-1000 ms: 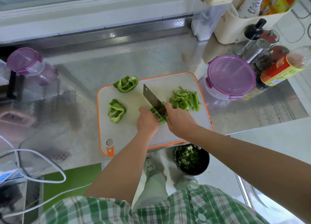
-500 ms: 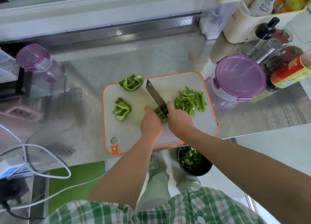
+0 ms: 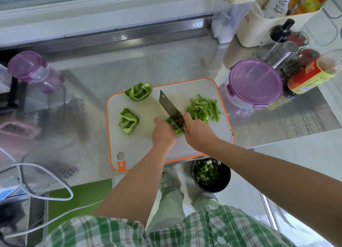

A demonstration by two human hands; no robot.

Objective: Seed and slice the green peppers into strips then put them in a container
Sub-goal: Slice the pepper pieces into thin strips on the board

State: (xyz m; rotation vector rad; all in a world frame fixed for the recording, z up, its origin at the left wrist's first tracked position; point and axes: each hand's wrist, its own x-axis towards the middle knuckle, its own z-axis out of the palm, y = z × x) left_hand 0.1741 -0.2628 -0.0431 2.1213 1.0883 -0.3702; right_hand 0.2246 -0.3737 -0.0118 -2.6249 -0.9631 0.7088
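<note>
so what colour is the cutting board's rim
Orange, edging the whitish cutting board, clearest in the head view.

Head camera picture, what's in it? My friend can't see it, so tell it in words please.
A person's right hand slices with a knife through a green pepper piece that the left hand holds down on a white cutting board. Cut strips lie piled to the right of the blade, and two uncut pepper chunks wait on the left.

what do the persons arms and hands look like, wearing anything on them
Both forearms are bare as far as they show; no sleeve covers them. The left hand and right hand have no gloves, and no watch, ring or bracelet shows. Below them is a green and white checked shirt with pale buttons.
</note>
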